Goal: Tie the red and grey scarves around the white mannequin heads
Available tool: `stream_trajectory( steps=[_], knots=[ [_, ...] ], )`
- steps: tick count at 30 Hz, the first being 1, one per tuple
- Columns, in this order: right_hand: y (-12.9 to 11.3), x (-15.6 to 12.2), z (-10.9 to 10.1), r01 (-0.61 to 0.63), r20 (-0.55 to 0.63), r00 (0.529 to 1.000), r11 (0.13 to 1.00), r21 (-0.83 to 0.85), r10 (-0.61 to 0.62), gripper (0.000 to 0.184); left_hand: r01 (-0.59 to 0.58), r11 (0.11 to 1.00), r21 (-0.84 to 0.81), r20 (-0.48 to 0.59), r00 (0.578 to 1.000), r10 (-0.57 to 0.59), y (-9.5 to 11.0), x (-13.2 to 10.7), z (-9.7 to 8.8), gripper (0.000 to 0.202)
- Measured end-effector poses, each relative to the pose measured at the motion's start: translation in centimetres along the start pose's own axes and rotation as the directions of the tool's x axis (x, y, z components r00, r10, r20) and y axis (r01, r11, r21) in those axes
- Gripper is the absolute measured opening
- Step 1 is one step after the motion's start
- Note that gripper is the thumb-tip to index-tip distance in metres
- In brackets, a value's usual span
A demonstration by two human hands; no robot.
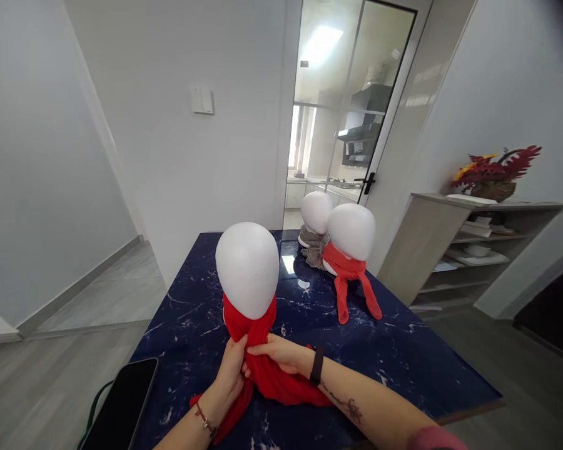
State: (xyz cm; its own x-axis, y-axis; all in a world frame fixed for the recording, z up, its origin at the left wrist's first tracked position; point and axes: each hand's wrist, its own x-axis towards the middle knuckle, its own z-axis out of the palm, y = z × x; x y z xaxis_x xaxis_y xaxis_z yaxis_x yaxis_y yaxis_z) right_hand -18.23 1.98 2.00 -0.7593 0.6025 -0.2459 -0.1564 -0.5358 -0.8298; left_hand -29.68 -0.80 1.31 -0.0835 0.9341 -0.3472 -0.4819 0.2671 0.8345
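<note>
A white mannequin head point(248, 265) stands upright on the dark blue marbled table point(182, 312), in front of me. Around its neck is wrapped a red scarf point(274, 381), whose loose ends trail down onto the tabletop. Just below the chin, my left hand point(234, 365) is closed on the scarf from the left side. My right hand point(279, 353) grips the same cloth from the right, thumb on top. Both hands are close together at the front of the neck, and the fingers behind the fabric are partly hidden.
Farther back on the table are a mannequin head point(351, 230) with a knotted coral-red scarf point(344, 265) and another head point(316, 211) with a grey scarf point(314, 244). A black phone point(122, 406) lies at the near left edge. A shelf point(431, 244) stands right of the table.
</note>
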Motion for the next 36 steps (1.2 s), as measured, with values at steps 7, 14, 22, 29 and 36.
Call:
stream_trajectory(
  steps=[7, 14, 22, 29, 36],
  knots=[
    [0.0, 0.0, 0.1, 0.004, 0.009, 1.0, 1.0, -0.018, -0.004, 0.044, -0.029, 0.999, 0.025, 0.0, 1.0, 0.029, 0.0, -0.1, 0.0, 0.031],
    [-0.3, -0.5, 0.4, 0.048, 0.079, 0.996, 0.998, -0.05, -0.044, 0.04, -0.027, 0.998, 0.063, -0.022, 0.999, 0.029, 0.7, -0.7, 0.4, 0.029],
    [0.0, -0.5, 0.1, 0.05, 0.095, 0.995, 0.997, -0.058, -0.045, 0.04, -0.017, 0.997, 0.069, 0.001, 1.0, 0.017, 0.5, -0.5, 0.2, 0.028],
    [-0.2, -1.0, 0.1, 0.07, 0.128, 0.99, 0.996, -0.063, -0.062, 0.039, -0.033, 0.995, 0.093, 0.06, 0.998, 0.028, 1.4, -1.5, 1.0, 0.03],
    [0.0, -1.4, 0.0, 0.088, 0.133, 0.988, 0.992, -0.095, -0.075, 0.037, -0.032, 0.997, 0.067, 0.093, 0.995, 0.026, 1.1, -1.2, 0.8, 0.025]
  ],
)
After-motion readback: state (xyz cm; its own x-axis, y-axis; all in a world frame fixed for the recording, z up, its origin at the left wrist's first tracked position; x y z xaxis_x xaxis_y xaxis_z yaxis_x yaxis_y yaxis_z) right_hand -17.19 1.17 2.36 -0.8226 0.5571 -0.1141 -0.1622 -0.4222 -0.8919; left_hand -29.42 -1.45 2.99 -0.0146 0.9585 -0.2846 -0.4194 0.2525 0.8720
